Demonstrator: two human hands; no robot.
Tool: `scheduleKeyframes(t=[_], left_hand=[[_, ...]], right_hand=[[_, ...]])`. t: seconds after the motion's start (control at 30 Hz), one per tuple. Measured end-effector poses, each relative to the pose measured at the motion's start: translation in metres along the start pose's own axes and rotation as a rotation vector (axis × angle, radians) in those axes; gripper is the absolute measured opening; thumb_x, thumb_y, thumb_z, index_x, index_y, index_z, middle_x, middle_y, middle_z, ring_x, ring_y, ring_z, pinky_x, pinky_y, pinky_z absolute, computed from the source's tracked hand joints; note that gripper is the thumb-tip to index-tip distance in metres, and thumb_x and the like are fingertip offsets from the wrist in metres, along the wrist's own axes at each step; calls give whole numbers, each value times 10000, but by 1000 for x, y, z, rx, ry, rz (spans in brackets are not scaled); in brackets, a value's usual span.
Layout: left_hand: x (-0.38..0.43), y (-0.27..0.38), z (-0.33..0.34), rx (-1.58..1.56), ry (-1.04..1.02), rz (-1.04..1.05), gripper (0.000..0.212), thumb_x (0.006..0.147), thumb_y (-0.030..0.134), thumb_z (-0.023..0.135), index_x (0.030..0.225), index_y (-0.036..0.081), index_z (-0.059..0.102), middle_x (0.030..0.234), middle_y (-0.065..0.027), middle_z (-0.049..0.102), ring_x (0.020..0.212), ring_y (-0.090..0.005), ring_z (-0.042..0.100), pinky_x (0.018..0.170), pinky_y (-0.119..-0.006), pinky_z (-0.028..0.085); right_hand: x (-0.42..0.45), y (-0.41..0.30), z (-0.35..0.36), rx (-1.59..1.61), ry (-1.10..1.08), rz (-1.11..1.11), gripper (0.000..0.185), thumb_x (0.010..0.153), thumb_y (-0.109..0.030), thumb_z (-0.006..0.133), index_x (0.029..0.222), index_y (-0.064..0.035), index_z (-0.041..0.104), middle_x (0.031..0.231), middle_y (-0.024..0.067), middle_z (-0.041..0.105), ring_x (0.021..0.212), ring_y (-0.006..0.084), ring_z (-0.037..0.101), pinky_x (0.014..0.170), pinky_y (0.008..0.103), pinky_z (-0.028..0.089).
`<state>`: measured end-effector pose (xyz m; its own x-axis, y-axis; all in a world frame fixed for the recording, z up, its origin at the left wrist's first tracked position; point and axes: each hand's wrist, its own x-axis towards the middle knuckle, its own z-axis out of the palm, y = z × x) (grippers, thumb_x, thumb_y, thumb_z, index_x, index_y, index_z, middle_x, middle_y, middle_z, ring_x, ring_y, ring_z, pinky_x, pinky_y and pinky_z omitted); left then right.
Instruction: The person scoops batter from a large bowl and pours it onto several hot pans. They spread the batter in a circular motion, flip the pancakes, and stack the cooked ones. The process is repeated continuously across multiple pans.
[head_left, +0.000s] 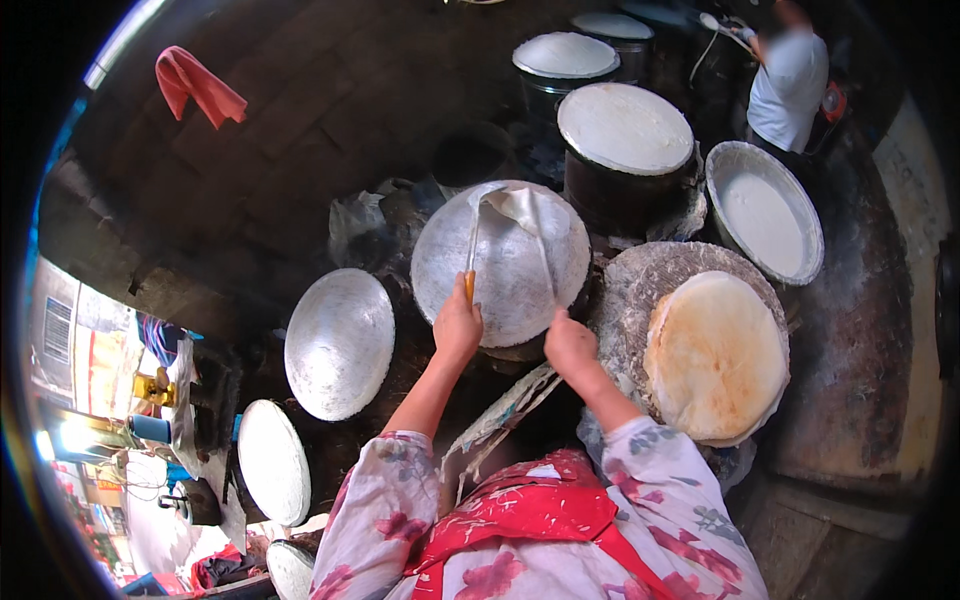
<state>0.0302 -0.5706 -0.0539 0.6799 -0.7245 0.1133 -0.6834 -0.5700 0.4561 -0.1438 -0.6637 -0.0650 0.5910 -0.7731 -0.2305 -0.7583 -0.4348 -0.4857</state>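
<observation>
A round metal griddle (506, 277) sits before me on a dark stove. My left hand (457, 326) grips an orange-handled tool (470, 283) with a long thin metal blade, pointing away over the griddle. My right hand (571, 343) holds the near end of a thin strip or rod (543, 253); whether it is a tool or a stretched edge of the sheet, I cannot tell. At the far side, a thin, pale, translucent sheet of cooked batter (525, 208) is folded and partly raised between the two.
A stack of round thin flatbreads (716, 356) lies on a crusted round stand (630, 289) at right, beside a basin of white batter (765, 221). Batter-covered round pans (626, 127) stand beyond. Another metal griddle (340, 345) is at left. A person (787, 82) stands far right.
</observation>
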Motion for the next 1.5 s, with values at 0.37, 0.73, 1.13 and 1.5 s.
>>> scheduleKeyframes(t=[0.37,0.73,1.13,1.5], left_hand=[[-15,-22,-30,-67,-28,-144,633,825,172,620,1384,107,331,962,-249,627,874,-422,602,753,-460,478],[-40,-33,-67,-224,-83,-213,619,854,173,599,1395,60,319,1164,-206,567,1011,-319,576,854,-359,437],[-88,-35,-105,-869,-207,-534,574,892,116,563,1407,160,313,627,23,442,393,-56,364,350,-216,289],[-106,-40,-110,-1043,-71,-518,550,919,122,518,1411,138,274,709,-2,472,410,-83,416,362,-217,352]], right_hand=[[28,-19,11,-111,55,-183,433,804,-68,470,1202,103,460,771,238,655,746,359,665,663,429,524],[56,-17,2,-250,73,-384,382,810,-60,460,1159,92,498,746,187,667,673,330,667,587,430,522],[80,-1,-26,-363,81,-529,236,806,-68,489,1009,19,574,682,155,654,635,305,664,535,411,519],[109,11,-43,-370,104,-557,92,753,-71,554,830,-23,565,702,158,657,642,293,666,555,383,525]])
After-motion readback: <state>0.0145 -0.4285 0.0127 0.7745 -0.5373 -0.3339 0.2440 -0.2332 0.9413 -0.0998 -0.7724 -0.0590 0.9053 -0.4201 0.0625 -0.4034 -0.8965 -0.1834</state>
